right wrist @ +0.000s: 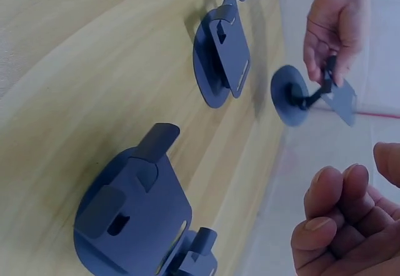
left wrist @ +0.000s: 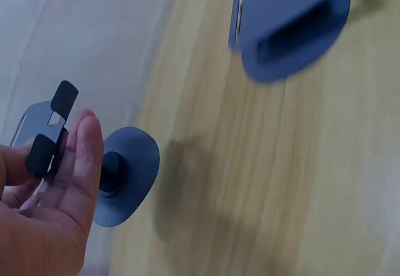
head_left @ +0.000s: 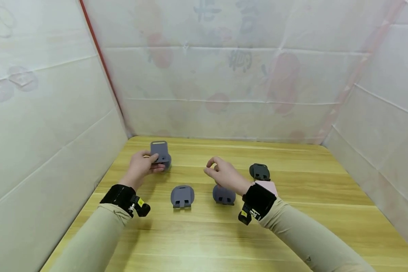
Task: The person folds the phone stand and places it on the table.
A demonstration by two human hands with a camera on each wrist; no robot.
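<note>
My left hand (head_left: 153,163) pinches a grey folding stand (head_left: 160,152) by its back plate at the far left of the wooden table (head_left: 292,234), tilting it up. The left wrist view shows that stand's plate (left wrist: 36,125) against my fingers (left wrist: 78,163) and its round base (left wrist: 128,176) hanging clear of the wood. My right hand (head_left: 212,166) hovers at mid-table with loosely curled fingers (right wrist: 337,213) and holds nothing. Just below it sits a second grey stand (head_left: 223,195); a third (head_left: 182,196) lies to its left.
A darker stand (head_left: 259,172) sits behind my right wrist, and a pink object (head_left: 268,185) is partly hidden by the wristband. White sheeted walls (head_left: 54,113) close in the table on the left, back and right.
</note>
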